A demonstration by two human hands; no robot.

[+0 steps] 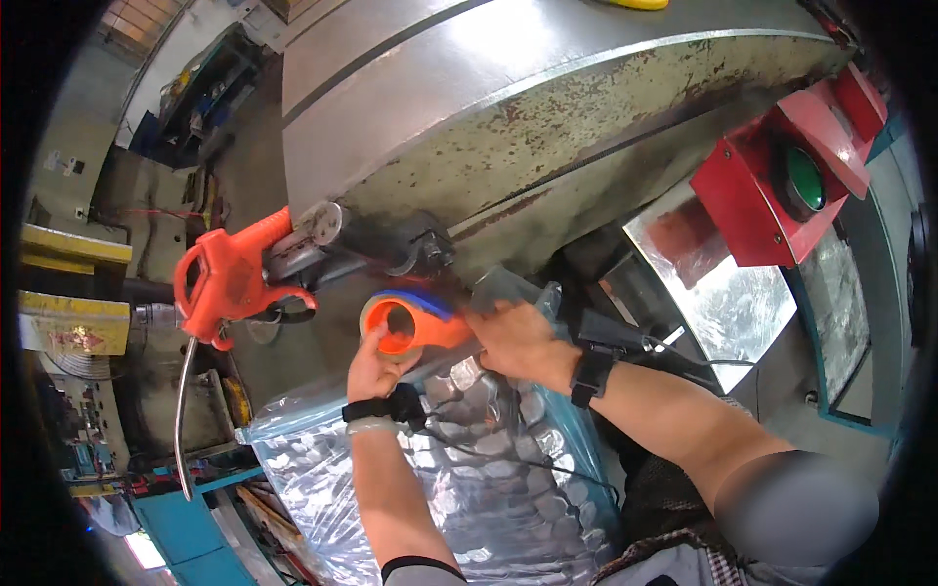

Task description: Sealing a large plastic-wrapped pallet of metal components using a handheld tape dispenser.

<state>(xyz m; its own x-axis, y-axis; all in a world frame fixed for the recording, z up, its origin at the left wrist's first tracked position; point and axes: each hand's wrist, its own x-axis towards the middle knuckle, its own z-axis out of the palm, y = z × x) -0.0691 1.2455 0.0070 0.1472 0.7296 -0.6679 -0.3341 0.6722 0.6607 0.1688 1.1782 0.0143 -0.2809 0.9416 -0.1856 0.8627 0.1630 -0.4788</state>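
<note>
An orange tape dispenser (437, 330) with a blue part along its top is held above a plastic-wrapped stack. My left hand (371, 363) is closed round the side of its ring, thumb up. My right hand (518, 342) is at the dispenser's narrow end, its fingers bent and pressed together. Clear plastic film (506, 285) stands up just beyond those fingers. Whether they pinch the film, tape or the dispenser is hidden. Under both hands lies the stack of shiny, rounded metal-looking pieces (459, 459) beneath clear, blue-edged plastic.
A large metal machine table (410, 98) with a worn side fills the far side. An orange air blow gun (234, 278) with a long bent nozzle hangs at its left corner. On the right are a red box with a green lens (752, 186) and a shiny metal panel (743, 303).
</note>
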